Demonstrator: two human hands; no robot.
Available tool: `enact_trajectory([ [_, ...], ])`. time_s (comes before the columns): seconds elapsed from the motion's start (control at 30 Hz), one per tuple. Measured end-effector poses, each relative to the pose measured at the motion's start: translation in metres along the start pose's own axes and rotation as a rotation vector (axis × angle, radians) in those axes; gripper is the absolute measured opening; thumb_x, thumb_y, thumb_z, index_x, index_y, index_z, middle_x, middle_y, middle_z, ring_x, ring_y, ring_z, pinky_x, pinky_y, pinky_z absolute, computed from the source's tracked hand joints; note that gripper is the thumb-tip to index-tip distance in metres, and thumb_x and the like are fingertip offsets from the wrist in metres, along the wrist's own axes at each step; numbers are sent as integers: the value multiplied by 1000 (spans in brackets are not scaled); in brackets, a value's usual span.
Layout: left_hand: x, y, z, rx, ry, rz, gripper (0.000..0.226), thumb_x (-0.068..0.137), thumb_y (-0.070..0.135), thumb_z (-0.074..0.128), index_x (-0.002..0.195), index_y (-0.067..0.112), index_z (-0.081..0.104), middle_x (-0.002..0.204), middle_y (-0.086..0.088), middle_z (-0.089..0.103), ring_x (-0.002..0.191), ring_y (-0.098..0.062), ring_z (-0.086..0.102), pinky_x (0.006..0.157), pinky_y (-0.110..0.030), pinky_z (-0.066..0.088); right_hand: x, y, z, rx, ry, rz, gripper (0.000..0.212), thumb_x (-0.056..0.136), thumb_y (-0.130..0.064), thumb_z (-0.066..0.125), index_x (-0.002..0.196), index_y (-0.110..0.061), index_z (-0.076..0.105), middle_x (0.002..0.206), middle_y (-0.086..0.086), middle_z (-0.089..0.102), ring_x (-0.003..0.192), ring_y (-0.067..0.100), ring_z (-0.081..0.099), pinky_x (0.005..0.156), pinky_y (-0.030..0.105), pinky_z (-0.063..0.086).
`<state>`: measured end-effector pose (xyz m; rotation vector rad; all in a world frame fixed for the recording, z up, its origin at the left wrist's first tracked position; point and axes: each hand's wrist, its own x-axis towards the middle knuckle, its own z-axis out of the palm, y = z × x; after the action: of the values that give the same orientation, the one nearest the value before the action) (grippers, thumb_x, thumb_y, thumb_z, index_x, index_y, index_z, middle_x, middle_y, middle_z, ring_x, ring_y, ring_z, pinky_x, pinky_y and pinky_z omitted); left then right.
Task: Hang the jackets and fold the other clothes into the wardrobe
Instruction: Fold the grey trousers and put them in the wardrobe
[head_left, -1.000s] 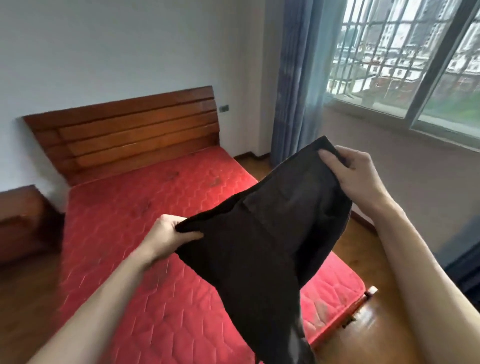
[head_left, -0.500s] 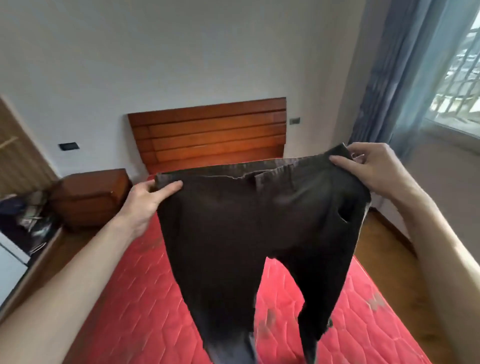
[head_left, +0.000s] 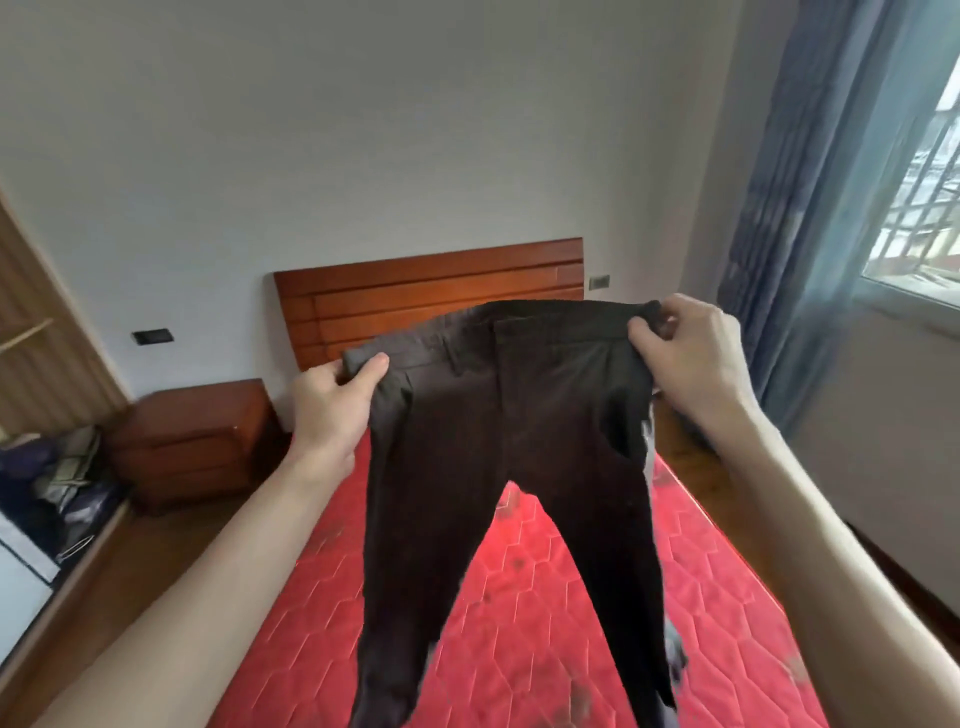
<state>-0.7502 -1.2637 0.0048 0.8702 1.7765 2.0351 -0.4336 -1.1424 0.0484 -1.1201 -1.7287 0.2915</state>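
Note:
A pair of dark brown trousers (head_left: 509, 457) hangs spread out in front of me, above the red mattress (head_left: 545, 613). My left hand (head_left: 332, 405) pinches the left end of the waistband. My right hand (head_left: 691, 353) grips the right end, held slightly higher. Both legs hang down apart, and their lower ends run out of view at the bottom. A pile of other clothes (head_left: 57, 478) lies at the far left, beside a wooden panel (head_left: 47, 332) at the frame's left edge.
The wooden headboard (head_left: 431, 291) stands against the white wall behind the trousers. A wooden bedside cabinet (head_left: 197, 441) sits left of the bed. Blue curtains (head_left: 810, 218) and a barred window (head_left: 924, 208) are on the right. Wooden floor runs along both sides of the bed.
My view has turned left from the window toward the headboard. The trousers went from bunched between my hands to stretched out flat by the waistband, with the legs hanging free.

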Motion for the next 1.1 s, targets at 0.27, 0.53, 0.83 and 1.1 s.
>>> enact_trajectory([
  [0.27,-47,-10,22,-39,-199,94,22,97,21,73,80,31,83,86,4,81,86,-12,77,75,-34,61,-76,-50,66,222,28,-69,34,99,-22,69,70,-24,50,57,-9,58,54,11,59,47,16,37],
  [0.53,-72,-8,34,76,-265,152,23,101,22,67,83,20,81,81,4,80,83,-18,77,77,-44,61,-119,-60,110,314,-106,-117,23,103,-27,65,85,-13,62,65,-5,64,54,18,61,52,44,49],
  [0.83,-89,-12,28,-1,-414,98,24,93,47,76,88,23,78,84,0,79,80,-16,77,68,-25,58,-117,-54,101,657,-339,132,52,113,-43,37,91,-18,77,77,0,78,66,18,76,58,24,58],
  [1.1,-74,-25,29,-116,-449,18,16,100,12,68,111,20,77,111,-2,79,108,-21,75,95,-37,60,-96,-13,101,457,-152,-116,23,106,-37,50,96,-27,69,92,-15,72,85,12,71,72,31,57],
])
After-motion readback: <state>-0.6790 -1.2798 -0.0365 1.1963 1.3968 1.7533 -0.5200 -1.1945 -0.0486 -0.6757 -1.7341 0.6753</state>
